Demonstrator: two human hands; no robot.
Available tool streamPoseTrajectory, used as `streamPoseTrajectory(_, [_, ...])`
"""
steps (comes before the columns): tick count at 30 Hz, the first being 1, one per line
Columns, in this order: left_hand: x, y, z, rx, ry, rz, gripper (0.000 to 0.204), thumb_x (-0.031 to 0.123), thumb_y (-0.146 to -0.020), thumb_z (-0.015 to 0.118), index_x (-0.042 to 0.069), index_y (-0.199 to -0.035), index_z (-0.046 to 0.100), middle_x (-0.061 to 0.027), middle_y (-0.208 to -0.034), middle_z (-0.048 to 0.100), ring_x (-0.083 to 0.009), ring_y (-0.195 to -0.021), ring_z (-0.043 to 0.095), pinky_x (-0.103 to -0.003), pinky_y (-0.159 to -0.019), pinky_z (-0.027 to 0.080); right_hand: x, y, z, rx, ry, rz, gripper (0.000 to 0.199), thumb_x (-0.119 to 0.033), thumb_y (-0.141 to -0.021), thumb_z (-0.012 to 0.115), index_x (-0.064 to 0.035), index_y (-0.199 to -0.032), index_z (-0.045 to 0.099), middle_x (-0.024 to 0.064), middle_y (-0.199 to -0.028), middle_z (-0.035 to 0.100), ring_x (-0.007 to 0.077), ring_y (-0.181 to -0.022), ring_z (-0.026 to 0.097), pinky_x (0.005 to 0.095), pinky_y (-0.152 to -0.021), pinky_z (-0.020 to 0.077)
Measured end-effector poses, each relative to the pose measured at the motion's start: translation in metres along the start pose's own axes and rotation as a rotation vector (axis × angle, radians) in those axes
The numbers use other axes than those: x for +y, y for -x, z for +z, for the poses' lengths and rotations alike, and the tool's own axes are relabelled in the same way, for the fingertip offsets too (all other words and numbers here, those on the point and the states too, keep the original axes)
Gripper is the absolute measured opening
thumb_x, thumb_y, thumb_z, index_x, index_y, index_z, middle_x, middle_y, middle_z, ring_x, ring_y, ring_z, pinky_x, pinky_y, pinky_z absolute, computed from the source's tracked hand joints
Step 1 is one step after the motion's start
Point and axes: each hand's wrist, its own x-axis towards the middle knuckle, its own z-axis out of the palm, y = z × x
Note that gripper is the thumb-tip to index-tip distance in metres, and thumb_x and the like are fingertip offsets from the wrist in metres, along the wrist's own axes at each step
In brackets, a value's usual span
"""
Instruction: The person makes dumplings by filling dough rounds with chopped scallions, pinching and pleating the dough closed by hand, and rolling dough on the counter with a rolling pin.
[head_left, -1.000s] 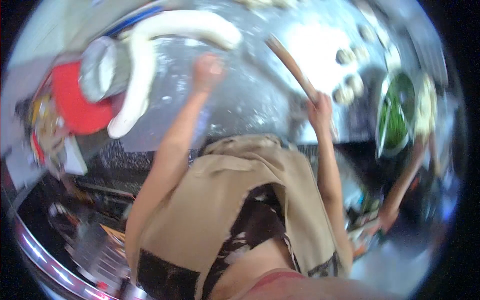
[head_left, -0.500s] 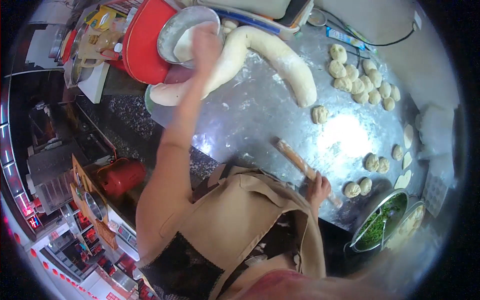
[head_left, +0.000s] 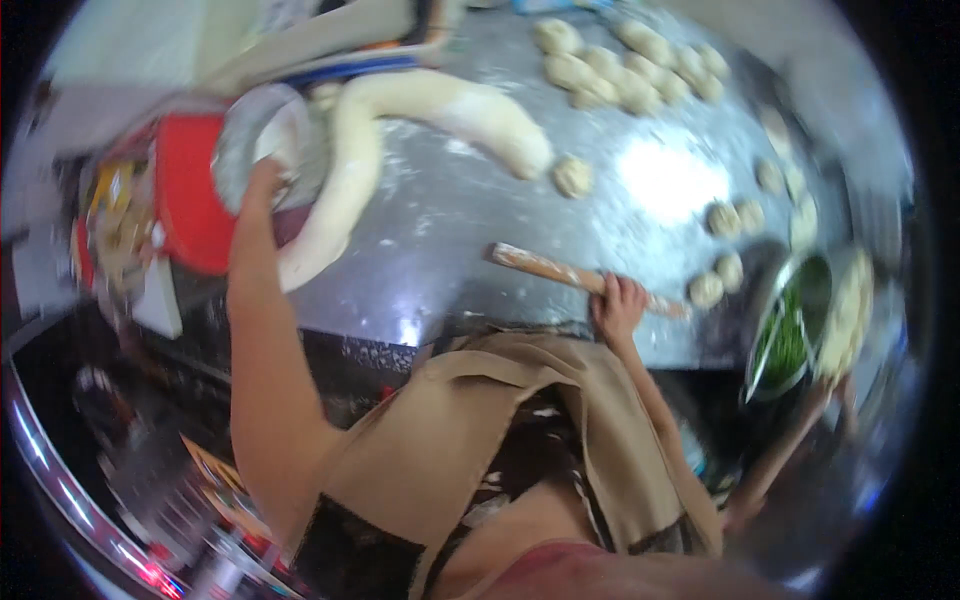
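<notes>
My left arm stretches to a metal bowl [head_left: 228, 150] at the far left, which holds something white, perhaps flour. Inside it, my left hand [head_left: 268, 172] touches the white stuff; its fingers are blurred and partly hidden. My right hand [head_left: 620, 306] is closed round a floury wooden rolling pin [head_left: 540, 264] lying across the metal table near its front edge. A long, thick rope of dough [head_left: 440, 95] curves beside the bowl. Just past its end sits a single dough ball [head_left: 573, 177], away from both hands.
Several dough balls [head_left: 640, 85] cluster at the back, with more at right. A metal bowl of chopped greens [head_left: 785, 340] stands at the right edge. Beyond it, another person's hands [head_left: 830, 388] touch a pale, dough-filled container [head_left: 845, 315]. A red container [head_left: 190, 190] adjoins the flour bowl.
The view has turned, shifting the table. My left hand has gone lower into the bowl's white contents. My right hand still grips the rolling pin. Another person's hands now show at lower right.
</notes>
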Motion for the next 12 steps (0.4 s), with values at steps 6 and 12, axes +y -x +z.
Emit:
streamPoseTrajectory(6, [0.131, 0.037, -0.081, 0.317, 1.089, -0.144, 0.025, 0.013, -0.081, 0.062, 0.002, -0.103, 0.066, -0.0072, -0.083, 0.066, -0.0160, -0.072, 0.062, -0.030, -0.063, 0.049, 0.015, 0.008, -0.014, 0.049, -0.018, 0.072, 0.044, -0.022, -0.068, 0.066, -0.0142, -0.111, 0.057, 0.0077, -0.101, 0.054, 0.0281, -0.098, 0.050, 0.0431, -0.087, 0.0359])
streamPoseTrajectory(12, [0.253, 0.127, -0.142, 0.881, 0.760, 0.293, 0.032, 0.006, -0.074, 0.061, 0.008, -0.105, 0.068, -0.0156, -0.097, 0.068, -0.0275, -0.087, 0.065, -0.034, -0.082, 0.048, 0.007, 0.011, -0.007, 0.104, -0.061, 0.048, 0.049, -0.025, -0.067, 0.068, -0.0154, -0.114, 0.056, 0.0074, -0.103, 0.054, 0.0264, -0.098, 0.050, 0.0415, -0.088, 0.0352])
